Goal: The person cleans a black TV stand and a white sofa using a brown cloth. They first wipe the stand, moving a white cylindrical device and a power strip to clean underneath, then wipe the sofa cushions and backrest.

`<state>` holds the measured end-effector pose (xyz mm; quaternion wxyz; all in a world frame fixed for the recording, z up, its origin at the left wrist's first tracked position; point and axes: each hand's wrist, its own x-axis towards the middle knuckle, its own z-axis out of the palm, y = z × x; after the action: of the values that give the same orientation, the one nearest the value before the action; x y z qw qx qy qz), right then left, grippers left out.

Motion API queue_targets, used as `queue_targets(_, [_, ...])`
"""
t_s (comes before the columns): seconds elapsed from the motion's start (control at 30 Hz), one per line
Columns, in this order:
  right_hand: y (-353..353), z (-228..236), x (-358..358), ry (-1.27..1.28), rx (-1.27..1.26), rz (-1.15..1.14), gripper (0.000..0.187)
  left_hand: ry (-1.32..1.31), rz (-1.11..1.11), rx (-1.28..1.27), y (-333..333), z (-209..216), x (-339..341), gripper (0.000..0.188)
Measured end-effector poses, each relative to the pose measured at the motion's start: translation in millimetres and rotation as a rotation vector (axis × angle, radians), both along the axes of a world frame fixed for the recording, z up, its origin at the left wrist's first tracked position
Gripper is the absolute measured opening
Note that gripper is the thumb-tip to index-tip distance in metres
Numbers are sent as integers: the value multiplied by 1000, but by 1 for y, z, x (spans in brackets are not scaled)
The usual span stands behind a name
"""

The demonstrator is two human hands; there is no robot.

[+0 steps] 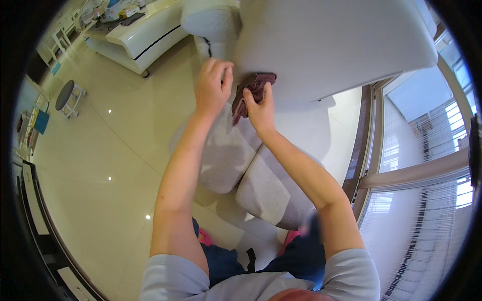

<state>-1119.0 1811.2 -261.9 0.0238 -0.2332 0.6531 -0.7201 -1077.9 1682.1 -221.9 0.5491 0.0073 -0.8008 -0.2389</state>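
My right hand (261, 111) grips a crumpled dark maroon cloth (257, 86), thumb on one side and fingers on the other. The cloth lies against the lower left part of a large, smooth pale grey panel (326, 45), which looks like part of a sofa. To the left of the cloth, my left hand (213, 89) is raised with its fingers curled in, and nothing shows in it. Just beyond it, a short black strap (207, 46) hangs by a rounded grey cushion (211, 20).
Two light grey upholstered blocks (273, 193) stand below my hands, near my legs. A glossy white low table (145, 37) with items on it is at the far left. A round stool (68, 95) stands on the tiled floor (115, 145). Sliding glass doors (416, 210) line the right.
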Motion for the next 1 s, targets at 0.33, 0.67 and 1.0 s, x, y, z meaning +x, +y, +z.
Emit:
queue_targets(0.33, [-18,65,2,1414,825,-282,49,187,140,227,-48,32,16,10])
queue_targets(0.67, [10,60,-23,1534,938,-142,27,-31,110,146,-11,16,8,20])
queue_targets(1.0, [124,233,-61,1736,215,-967,50,138,-39,82,48,58,-13,55])
